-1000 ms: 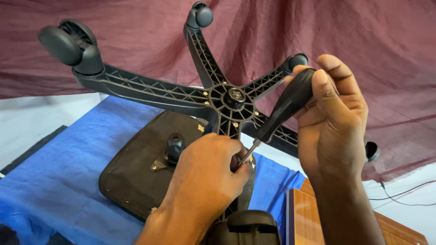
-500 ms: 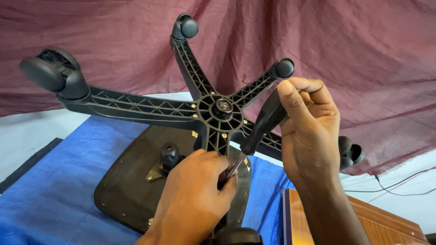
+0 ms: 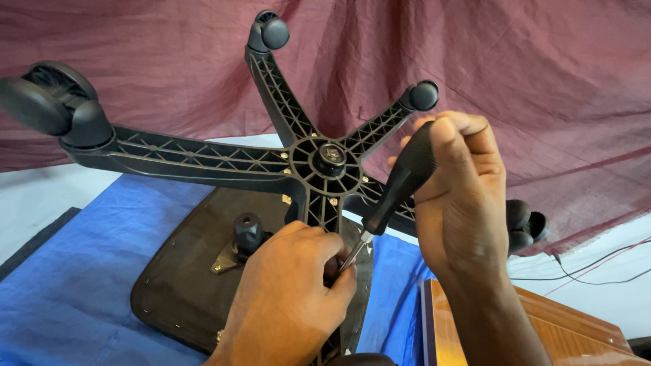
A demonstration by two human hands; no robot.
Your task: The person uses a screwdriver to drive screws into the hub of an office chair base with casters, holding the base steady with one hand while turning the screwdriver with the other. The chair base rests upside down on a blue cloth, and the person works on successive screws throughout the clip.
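Note:
An office chair lies upside down, its black five-star base [image 3: 203, 159] with castors raised toward me above the dark seat underside [image 3: 183, 285]. My right hand [image 3: 464, 203] grips the black handle of a screwdriver [image 3: 397, 183], whose metal shaft slants down to the left. My left hand [image 3: 291, 298] is closed around the shaft's tip and the chair mechanism beneath the hub; the tip and what it touches are hidden by my fingers. A black knob [image 3: 247, 230] stands on the seat underside just left of my left hand.
The chair rests on a blue cloth [image 3: 74, 271] over a white surface. A maroon cloth [image 3: 542, 81] hangs behind. A polished wooden edge [image 3: 542, 325] sits at lower right, with thin cables [image 3: 597, 264] running beyond it.
The view has drifted slightly, with the chair base sitting a little lower and right in frame. Both hands keep their hold on the screwdriver with little change in position.

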